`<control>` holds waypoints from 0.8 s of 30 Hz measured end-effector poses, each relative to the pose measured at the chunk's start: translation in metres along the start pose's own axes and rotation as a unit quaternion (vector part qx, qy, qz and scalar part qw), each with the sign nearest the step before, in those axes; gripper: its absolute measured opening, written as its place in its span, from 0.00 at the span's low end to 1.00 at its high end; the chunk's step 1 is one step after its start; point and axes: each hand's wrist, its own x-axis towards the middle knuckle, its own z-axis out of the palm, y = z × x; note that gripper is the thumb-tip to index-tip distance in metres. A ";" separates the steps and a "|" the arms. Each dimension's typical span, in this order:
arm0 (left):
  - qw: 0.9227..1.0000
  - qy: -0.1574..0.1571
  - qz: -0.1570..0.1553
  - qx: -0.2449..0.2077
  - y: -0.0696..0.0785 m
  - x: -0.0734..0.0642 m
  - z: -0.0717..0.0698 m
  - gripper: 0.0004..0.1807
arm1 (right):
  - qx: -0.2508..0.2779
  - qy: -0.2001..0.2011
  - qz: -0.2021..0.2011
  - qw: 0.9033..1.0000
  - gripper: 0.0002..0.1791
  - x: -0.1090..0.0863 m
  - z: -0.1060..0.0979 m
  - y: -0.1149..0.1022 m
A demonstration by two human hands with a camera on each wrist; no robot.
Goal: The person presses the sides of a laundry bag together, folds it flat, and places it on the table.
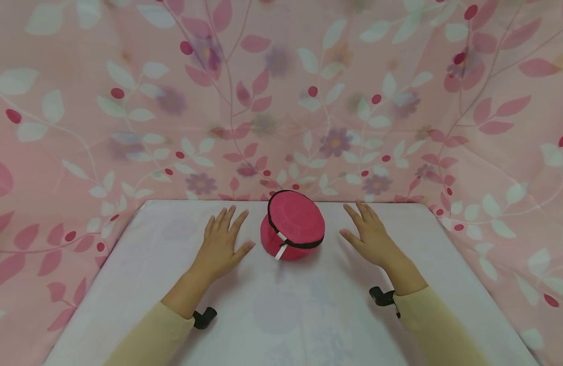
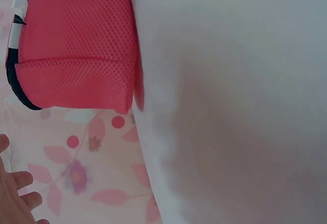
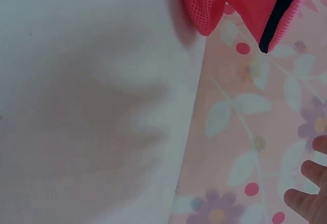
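A red-pink mesh laundry bag (image 1: 296, 217), round-topped with black trim and a white zipper tab, stands on the white table near its far edge. To its left, my left hand (image 1: 223, 247) is held with fingers spread, apart from the bag. My right hand (image 1: 370, 236) is on the other side, fingers also spread and holding nothing. The mesh side of the bag (image 2: 76, 45) fills the upper left of the left wrist view. In the right wrist view, part of the bag (image 3: 240, 4) shows at the top, and several fingertips (image 3: 306, 183) at the right edge.
The white-covered table (image 1: 281, 315) reaches back to a pink floral cloth (image 1: 281, 101) that hangs behind it and along both sides. A black wrist mount (image 1: 205, 318) is on the left wrist and another mount (image 1: 382, 296) on the right.
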 end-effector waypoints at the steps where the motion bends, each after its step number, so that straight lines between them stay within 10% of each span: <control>1: 1.000 0.001 0.000 -0.004 0.002 0.002 0.001 0.43 | 0.002 0.000 -0.001 1.000 0.40 0.001 0.002 -0.001; 24: 0.993 0.028 -0.017 -0.110 0.034 0.043 0.020 0.42 | 0.057 -0.007 -0.003 0.998 0.41 0.025 0.026 -0.029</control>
